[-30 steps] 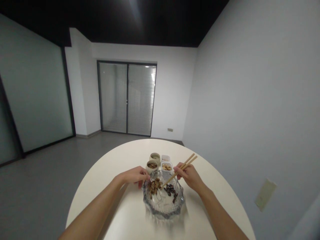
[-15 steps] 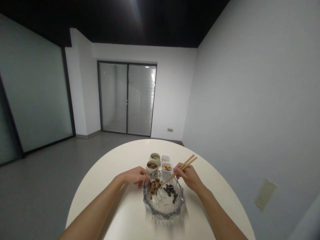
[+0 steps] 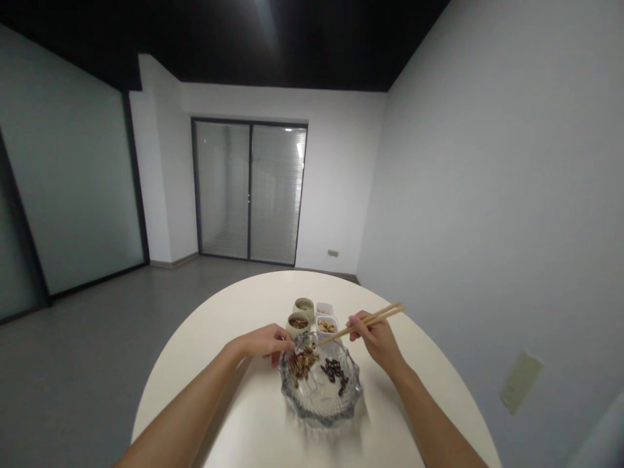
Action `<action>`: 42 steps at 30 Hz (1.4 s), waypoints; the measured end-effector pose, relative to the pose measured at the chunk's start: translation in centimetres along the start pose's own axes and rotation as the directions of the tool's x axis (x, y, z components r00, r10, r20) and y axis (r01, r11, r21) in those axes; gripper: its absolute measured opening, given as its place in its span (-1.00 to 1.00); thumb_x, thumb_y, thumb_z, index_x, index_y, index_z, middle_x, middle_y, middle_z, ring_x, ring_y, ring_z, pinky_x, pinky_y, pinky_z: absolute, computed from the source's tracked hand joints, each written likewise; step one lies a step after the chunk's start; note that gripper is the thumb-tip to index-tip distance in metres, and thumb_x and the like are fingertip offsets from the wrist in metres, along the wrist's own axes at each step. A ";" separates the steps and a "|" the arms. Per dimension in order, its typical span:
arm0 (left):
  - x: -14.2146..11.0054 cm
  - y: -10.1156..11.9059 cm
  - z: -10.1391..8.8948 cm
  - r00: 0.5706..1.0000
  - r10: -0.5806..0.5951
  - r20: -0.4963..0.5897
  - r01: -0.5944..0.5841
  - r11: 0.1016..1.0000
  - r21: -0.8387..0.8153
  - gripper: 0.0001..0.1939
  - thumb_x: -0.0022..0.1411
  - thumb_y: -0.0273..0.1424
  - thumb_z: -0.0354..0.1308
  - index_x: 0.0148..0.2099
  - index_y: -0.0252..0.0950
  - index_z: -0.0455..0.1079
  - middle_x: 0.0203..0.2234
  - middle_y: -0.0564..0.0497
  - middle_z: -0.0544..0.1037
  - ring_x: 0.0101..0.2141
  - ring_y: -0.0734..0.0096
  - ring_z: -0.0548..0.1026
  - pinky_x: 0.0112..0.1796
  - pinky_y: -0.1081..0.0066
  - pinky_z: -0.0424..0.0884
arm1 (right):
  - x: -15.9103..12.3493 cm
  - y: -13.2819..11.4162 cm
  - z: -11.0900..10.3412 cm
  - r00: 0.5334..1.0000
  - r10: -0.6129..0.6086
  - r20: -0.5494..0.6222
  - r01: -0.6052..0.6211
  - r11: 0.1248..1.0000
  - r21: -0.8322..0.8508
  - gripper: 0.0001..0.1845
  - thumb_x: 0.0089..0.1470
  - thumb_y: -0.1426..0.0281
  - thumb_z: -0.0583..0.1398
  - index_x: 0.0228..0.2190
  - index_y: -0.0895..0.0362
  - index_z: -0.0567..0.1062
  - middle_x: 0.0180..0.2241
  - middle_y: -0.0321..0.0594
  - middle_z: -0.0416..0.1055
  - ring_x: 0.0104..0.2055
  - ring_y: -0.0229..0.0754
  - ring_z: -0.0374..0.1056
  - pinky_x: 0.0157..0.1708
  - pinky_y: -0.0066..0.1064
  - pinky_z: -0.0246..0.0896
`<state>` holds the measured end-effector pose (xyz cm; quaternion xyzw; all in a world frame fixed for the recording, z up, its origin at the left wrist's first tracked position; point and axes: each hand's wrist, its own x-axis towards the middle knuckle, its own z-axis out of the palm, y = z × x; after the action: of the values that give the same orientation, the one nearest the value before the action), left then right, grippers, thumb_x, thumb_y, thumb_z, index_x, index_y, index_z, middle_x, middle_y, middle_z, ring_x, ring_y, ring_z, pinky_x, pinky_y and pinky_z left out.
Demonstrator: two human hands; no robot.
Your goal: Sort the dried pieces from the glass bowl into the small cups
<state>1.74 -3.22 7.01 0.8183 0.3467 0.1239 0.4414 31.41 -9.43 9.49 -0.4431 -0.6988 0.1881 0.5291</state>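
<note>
**Grey-floored room, round desk (image 3: 244, 309), chopsticks up over a glass dish**

Grey floor, white walls, and a glass door (image 3: 275, 195) with blinds straight ahead of you. You're at a round white desk with a cut-glass dish (image 3: 316, 416) near the edge closest to you, and it's holding two separate piles. On the left side there's a heap of striped seeds (image 3: 301, 364), and just right of that sit some dark beans (image 3: 334, 370), with bare glass between them.

Your right hand (image 3: 377, 341) is clamped on a pair of wooden chopsticks (image 3: 336, 336), held almost flat and pointing left. Their tips are right over the dish's far rim, just up from the seeds. I can't tell if they're actually touching anything.

Your left hand (image 3: 266, 342) has its fingers loosely curled at the dish's far left rim, next to the seeds. Can't tell from this angle if it's holding anything or resting on the glass.

Just past the dish are two ceramic cups (image 3: 303, 304) on the left and two small white tubs (image 3: 325, 325) on the right. The nearer cup has something dark in it, and the nearer tub has pale bits.
</note>
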 end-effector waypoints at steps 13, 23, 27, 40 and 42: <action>0.0 0.1 -0.1 1.000 -0.027 -0.009 0.027 1.000 0.000 -0.61 0.15 -0.09 0.11 -0.30 -0.35 0.47 -0.67 0.11 0.41 -0.64 0.48 0.35 -0.62 0.51 0.11 | 4.9 -0.5 2.1 0.985 -0.127 -0.121 0.100 0.974 -0.205 -0.52 0.24 0.01 0.08 -0.45 0.08 0.53 -0.60 -0.25 0.49 -0.48 -0.13 0.44 -0.36 -0.36 0.31; -0.5 0.9 -0.2 1.000 -0.026 0.005 0.026 1.000 0.012 -0.58 0.13 -0.03 0.10 -0.36 -0.33 0.45 -0.67 0.10 0.41 -0.65 0.50 0.30 -0.61 0.50 0.10 | 6.3 1.6 3.5 0.993 -0.091 -0.075 0.066 0.956 -0.286 -0.55 0.26 0.04 0.07 -0.45 0.07 0.52 -0.57 -0.29 0.49 -0.44 -0.15 0.45 -0.30 -0.39 0.25; -0.3 0.6 -0.2 0.999 -0.042 0.005 0.042 0.999 0.013 -0.58 0.14 -0.04 0.11 -0.33 -0.34 0.46 -0.67 0.10 0.41 -0.64 0.49 0.32 -0.60 0.50 0.10 | 5.6 2.6 3.5 0.998 -0.043 -0.042 0.027 0.950 -0.312 -0.57 0.26 0.07 0.07 -0.42 0.07 0.54 -0.53 -0.30 0.51 -0.41 -0.15 0.45 -0.31 -0.40 0.24; 0.1 -0.2 -0.1 1.000 -0.028 0.011 0.028 1.000 0.008 -0.58 0.16 -0.04 0.09 -0.31 -0.34 0.46 -0.68 0.09 0.41 -0.65 0.48 0.30 -0.59 0.48 0.11 | 2.9 0.8 0.9 0.979 -0.085 -0.184 0.045 0.976 -0.214 -0.44 0.27 -0.04 -0.01 -0.42 0.09 0.53 -0.56 -0.23 0.45 -0.44 -0.12 0.39 -0.38 -0.37 0.25; 0.2 -0.3 -0.1 1.000 -0.023 0.005 0.023 1.000 0.000 -0.58 0.15 -0.05 0.10 -0.29 -0.34 0.47 -0.67 0.09 0.41 -0.63 0.45 0.35 -0.59 0.48 0.12 | 2.1 0.1 0.1 0.980 -0.089 -0.176 0.053 0.978 -0.200 -0.41 0.27 -0.07 -0.02 -0.46 0.09 0.51 -0.60 -0.23 0.42 -0.47 -0.13 0.37 -0.42 -0.37 0.25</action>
<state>1.69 -2.94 6.78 0.8145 0.3553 0.1168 0.4435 31.24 -7.61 10.55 -0.4829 -0.6774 0.0581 0.5519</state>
